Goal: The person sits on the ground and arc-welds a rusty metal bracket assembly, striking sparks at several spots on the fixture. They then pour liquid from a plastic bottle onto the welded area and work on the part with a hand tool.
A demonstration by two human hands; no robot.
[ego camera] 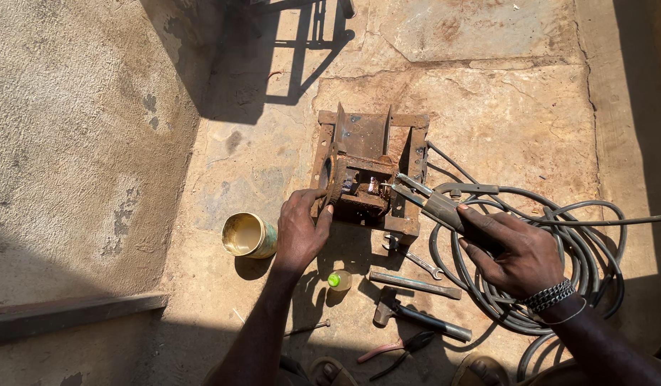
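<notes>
Stone floor lies open beyond rusty frame, both hands near.
</notes>
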